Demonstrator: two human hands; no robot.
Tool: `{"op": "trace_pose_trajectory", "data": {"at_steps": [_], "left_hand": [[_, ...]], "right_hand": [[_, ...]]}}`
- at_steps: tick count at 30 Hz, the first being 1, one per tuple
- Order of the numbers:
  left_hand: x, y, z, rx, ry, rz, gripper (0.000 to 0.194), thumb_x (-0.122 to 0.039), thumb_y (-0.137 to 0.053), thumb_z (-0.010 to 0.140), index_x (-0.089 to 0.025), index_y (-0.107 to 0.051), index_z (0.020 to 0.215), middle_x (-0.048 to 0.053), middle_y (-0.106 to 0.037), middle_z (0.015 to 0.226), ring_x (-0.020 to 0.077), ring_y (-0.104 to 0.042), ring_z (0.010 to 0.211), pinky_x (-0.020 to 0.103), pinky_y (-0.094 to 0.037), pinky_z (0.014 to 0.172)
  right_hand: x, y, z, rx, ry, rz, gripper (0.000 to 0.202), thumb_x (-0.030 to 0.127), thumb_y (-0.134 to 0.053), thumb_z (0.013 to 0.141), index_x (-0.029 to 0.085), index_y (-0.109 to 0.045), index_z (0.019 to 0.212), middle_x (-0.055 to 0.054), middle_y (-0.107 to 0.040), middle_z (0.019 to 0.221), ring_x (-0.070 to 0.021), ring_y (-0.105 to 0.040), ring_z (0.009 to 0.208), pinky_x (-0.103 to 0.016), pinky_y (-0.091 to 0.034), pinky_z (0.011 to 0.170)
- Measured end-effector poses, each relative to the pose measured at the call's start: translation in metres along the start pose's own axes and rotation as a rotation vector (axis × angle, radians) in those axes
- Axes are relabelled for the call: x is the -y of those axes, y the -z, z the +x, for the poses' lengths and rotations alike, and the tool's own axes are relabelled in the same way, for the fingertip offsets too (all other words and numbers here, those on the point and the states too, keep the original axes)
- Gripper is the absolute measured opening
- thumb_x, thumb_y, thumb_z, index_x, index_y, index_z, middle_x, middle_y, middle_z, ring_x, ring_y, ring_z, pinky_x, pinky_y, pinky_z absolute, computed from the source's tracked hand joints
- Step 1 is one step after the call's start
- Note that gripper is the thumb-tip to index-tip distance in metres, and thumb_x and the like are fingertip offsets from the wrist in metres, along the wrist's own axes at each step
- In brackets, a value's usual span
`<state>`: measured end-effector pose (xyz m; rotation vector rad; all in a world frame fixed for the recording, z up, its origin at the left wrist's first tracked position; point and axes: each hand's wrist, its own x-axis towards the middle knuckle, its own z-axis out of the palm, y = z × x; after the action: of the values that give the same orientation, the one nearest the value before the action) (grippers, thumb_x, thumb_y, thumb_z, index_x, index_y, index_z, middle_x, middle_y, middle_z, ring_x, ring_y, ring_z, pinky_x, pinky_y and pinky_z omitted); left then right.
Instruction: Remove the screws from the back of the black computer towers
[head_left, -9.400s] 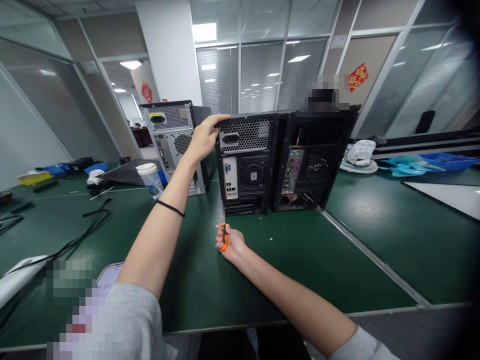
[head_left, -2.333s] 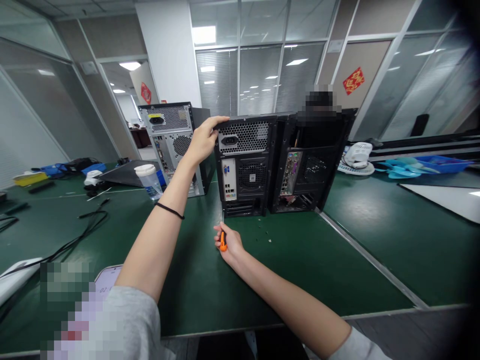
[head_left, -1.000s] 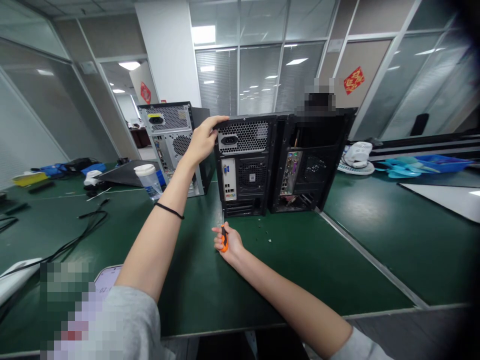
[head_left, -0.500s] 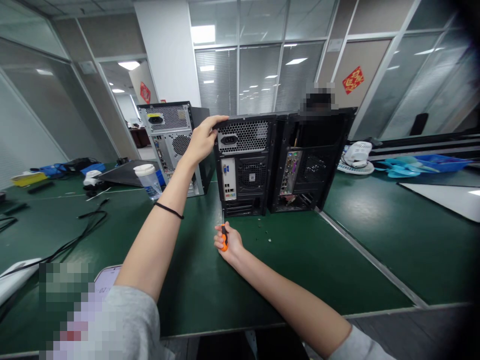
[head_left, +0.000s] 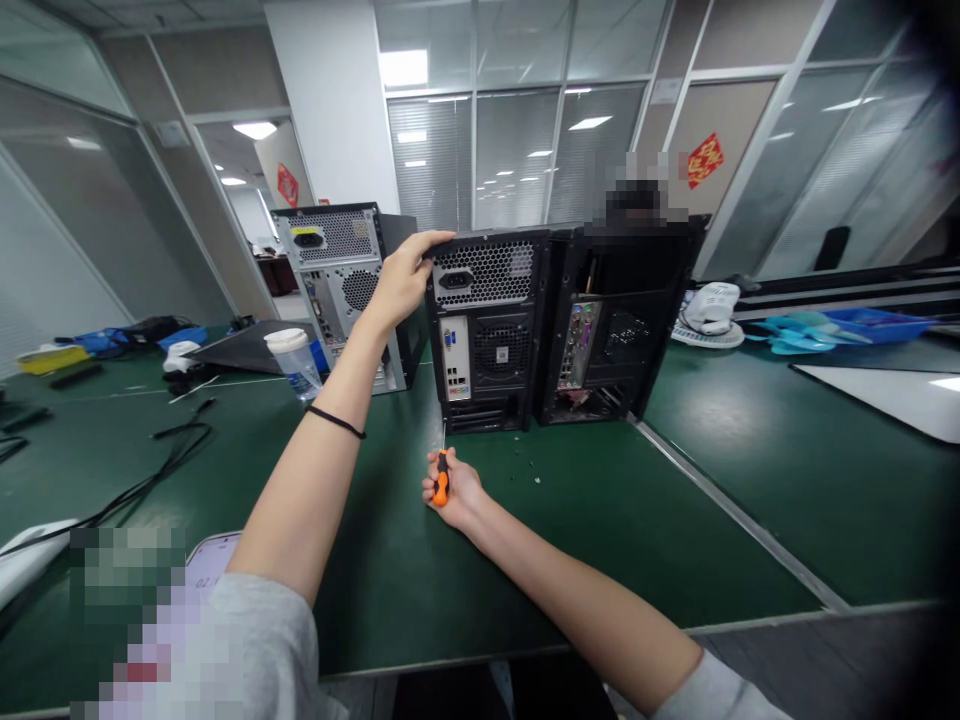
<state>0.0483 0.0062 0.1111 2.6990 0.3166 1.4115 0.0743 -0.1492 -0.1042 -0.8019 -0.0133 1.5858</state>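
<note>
A: The hands, itemised?

B: Right hand [head_left: 455, 487]: fingers curled round the grip of an orange-and-black screwdriver [head_left: 442, 487]. Left hand [head_left: 405, 278]: half open, laid over the top left corner of a black computer case [head_left: 495, 313], which stands upright just beyond the right hand.

A: Progress?

B: Done, I judge: some fastenings out; small loose bits [head_left: 537, 480], likely screws, lie just right of the right hand. Unfinished: the case's lower left corner, where the shaft ends. Whether the tip is seated, I cannot tell. The case's back plate and grilles are in place.

A: Surface?

B: One green counter [head_left: 645, 500], beneath both hands. Left of the left hand: a silver-backed case [head_left: 315, 252]; nearer, a white-topped cup [head_left: 289, 345]; farther left, black cables [head_left: 142, 480]. Well right of the right hand: a blue tray [head_left: 889, 325].

A: Room?

B: Beyond both hands, a glass partition [head_left: 517, 160]; to their far right, a red sign [head_left: 705, 160].
</note>
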Motion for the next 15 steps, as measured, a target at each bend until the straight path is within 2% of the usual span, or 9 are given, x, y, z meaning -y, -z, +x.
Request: {"op": "trace_pose_trajectory", "data": {"at_steps": [7,12,15], "left_hand": [[0.0024,-0.0011,0.0001,-0.017,-0.008,-0.009,0.045,-0.008,-0.037,0.081,-0.027,-0.054,0.118,0.001,-0.056,0.130,0.0192,-0.047,0.124,0.040,-0.032,0.110],[0.0030,-0.0011,0.0004,-0.011,-0.019,0.005,0.045,-0.009,-0.036,0.082,-0.026,-0.054,0.119,0.001,-0.056,0.131,0.0191,-0.047,0.124,0.041,-0.032,0.111],[0.0032,-0.0010,0.0006,-0.015,-0.021,0.013,0.045,-0.008,-0.036,0.082,-0.025,-0.054,0.119,0.001,-0.056,0.130,0.0184,-0.048,0.124,0.040,-0.033,0.110]], "right_hand": [[0.0007,-0.0002,-0.0013,0.010,-0.064,-0.019,0.039,0.043,-0.025,0.097,0.018,-0.049,0.078,0.005,-0.042,0.044,-0.0077,-0.035,0.034,-0.017,-0.022,0.038],[0.0008,-0.0008,-0.0023,-0.032,-0.009,-0.006,0.040,0.042,-0.028,0.097,0.015,-0.050,0.078,0.005,-0.042,0.046,-0.0051,-0.031,0.033,-0.014,-0.017,0.034],[-0.0021,-0.0020,-0.0012,-0.104,0.056,-0.020,0.033,0.039,-0.042,0.093,0.017,-0.044,0.069,0.006,-0.041,0.045,-0.0041,-0.032,0.033,-0.014,-0.018,0.032]]}}
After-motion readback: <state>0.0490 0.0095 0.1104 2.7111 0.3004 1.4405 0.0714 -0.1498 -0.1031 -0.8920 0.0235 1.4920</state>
